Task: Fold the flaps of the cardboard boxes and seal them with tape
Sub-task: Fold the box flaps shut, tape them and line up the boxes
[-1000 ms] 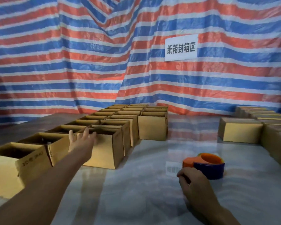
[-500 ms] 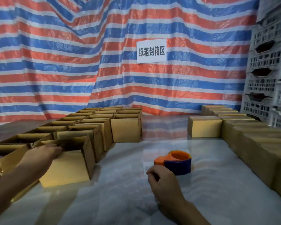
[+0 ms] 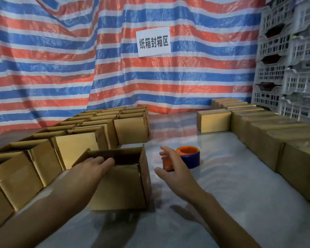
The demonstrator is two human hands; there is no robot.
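The left hand (image 3: 95, 170) grips the open brown cardboard box (image 3: 118, 190) by its near rim; the right hand (image 3: 175, 173) hovers spread and empty. If dragged 1-handed, the box could tip.

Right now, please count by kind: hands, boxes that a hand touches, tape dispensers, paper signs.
Hands: 2 (left hand, right hand)
Open box under the left hand: 1
Tape dispenser: 1
Paper sign: 1
Total: 5

Glossy table (image 3: 222, 185): boxes (image 3: 131, 129), tape dispenser (image 3: 189, 157).
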